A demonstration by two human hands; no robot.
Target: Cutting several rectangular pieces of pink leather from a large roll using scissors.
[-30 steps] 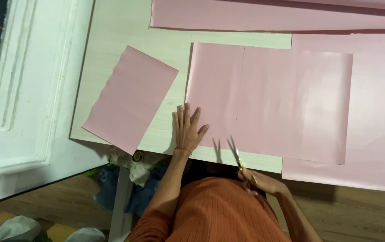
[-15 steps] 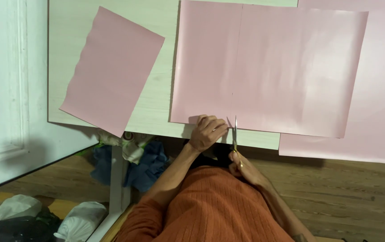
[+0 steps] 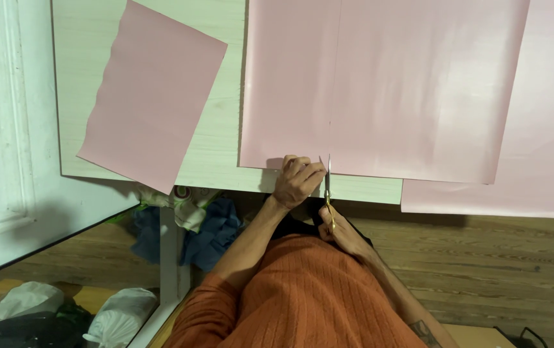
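Note:
A large pink paper sheet (image 3: 386,84) lies flat on the pale table (image 3: 222,148). My left hand (image 3: 297,182) pinches the sheet's near edge, fingers curled on the paper. Just right of it, my right hand (image 3: 341,232) grips gold-handled scissors (image 3: 328,190), blades pointing away from me at the sheet's near edge. A faint straight line runs up the sheet from the blade tips. My orange sleeves fill the bottom of the view.
A smaller pink sheet (image 3: 151,96) lies tilted at the table's left, hanging over the edge. More pink paper (image 3: 547,154) lies to the right. Blue and patterned cloth (image 3: 200,219) sits under the table by a white leg; bags (image 3: 119,316) rest on the wooden floor.
My left hand went from lying flat on the sheet to pinching its near edge. The scissors moved up to that edge. My view has shifted closer over the table.

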